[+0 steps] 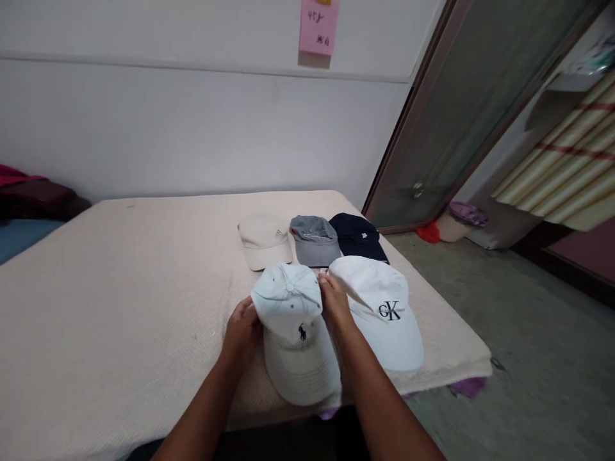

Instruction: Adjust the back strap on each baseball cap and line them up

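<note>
A white cap with a small dark horse-rider logo (293,320) lies near the front edge of a bed covered in a cream sheet (120,301), its brim toward me. My left hand (243,336) grips the cap's left side and my right hand (334,304) grips its right side. Touching my right hand, a second white cap with dark letters (379,307) lies just to the right. Behind them sit a beige cap (264,240), a grey cap (314,240) and a dark navy cap (358,237) in a row.
The bed's right edge drops to a grey floor (504,333). A glass sliding door (461,109) stands at the right. A pink note (318,27) hangs on the white wall. Dark red and blue bedding (24,205) lies at the far left.
</note>
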Demonstrator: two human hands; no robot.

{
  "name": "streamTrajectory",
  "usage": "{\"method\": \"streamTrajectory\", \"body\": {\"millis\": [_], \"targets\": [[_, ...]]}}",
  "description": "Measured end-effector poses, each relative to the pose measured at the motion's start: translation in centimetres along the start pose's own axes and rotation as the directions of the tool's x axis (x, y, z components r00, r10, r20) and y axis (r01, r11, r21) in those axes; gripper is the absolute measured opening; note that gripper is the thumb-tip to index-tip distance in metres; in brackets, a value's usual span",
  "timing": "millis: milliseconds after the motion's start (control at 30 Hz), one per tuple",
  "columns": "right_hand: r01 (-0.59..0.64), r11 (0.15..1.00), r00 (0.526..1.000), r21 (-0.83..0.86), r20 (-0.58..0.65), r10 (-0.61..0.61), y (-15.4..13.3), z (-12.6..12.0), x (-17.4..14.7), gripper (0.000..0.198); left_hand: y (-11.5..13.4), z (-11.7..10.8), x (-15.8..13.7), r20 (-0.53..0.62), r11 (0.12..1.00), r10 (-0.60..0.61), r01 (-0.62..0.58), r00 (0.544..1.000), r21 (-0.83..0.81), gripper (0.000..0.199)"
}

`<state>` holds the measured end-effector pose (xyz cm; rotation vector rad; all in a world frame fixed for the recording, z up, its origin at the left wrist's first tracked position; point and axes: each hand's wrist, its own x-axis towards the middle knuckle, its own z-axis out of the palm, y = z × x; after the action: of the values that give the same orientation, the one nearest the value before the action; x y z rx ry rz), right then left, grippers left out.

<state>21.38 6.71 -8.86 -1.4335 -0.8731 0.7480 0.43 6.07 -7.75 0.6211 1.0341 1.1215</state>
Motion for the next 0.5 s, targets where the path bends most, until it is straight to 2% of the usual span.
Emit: {"method": "streamTrajectory", "body": {"millis": [100,233,500], "targets": [[-0.012,0.997,1.000,-0.070,0.001,0.012,0.3,-0.6,-0.8,0.036,-0.6,0.1,0.2,-0.060,0.997,0.062,-0.059,0.996,0.049,0.044],[0.020,0.990,1.000,-0.139,0.020,-0.017,0.0,-0.6,-2.5,0.028,-1.1,0.1,0.7,-0.090,0.996,0.082,-0.078,0.992,0.050,0.042],[0.096,0.973,0.995,-0.211,-0.006,-0.099,-0.2,0.0,-4.3,0.026,-1.0,-0.2,1.0,-0.079,0.996,0.091,-0.091,0.993,0.005,0.037]]}}
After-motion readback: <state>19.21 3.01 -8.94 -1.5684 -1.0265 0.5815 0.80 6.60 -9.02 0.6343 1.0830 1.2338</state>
